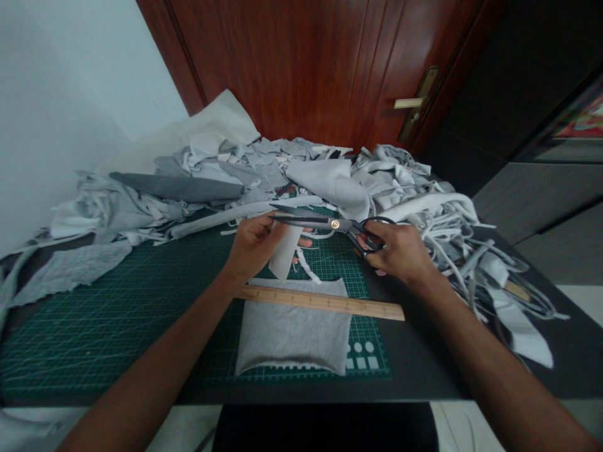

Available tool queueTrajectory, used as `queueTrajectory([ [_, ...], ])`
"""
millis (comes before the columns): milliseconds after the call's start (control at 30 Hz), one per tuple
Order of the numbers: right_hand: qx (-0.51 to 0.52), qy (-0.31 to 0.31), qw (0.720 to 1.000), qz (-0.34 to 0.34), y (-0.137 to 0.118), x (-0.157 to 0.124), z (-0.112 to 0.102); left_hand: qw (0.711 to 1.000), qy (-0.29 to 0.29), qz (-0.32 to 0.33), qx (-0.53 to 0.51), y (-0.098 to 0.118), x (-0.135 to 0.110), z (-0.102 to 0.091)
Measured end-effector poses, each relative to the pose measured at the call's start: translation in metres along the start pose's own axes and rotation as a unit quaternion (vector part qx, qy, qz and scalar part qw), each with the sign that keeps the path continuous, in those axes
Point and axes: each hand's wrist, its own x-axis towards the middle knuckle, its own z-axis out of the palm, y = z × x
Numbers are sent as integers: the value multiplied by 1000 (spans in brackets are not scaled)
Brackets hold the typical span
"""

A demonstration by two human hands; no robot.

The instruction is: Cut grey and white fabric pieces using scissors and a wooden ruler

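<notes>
My right hand (398, 248) grips the black handles of a pair of scissors (325, 223), whose slightly parted blades point left. My left hand (254, 245) pinches a small light-grey fabric piece (285, 254) just under the blade tips. Beside that piece dangles a narrow white strip (308, 267); what holds it is partly hidden. Below both hands, a wooden ruler (325, 303) lies across a grey fabric rectangle (292, 339) on the green cutting mat (141, 320).
Heaps of grey and white fabric scraps (264, 163) line the back of the dark table (414, 364). More strips (471, 270) pile up at the right. A brown door (301, 69) stands behind, with a white wall (70, 81) at left.
</notes>
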Motion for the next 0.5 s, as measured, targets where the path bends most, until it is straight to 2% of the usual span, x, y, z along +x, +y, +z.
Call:
queueTrajectory([
  [500,-8,-7,1000,1,0,0,-2,1000,-7,1,-6,-1,0,-1],
])
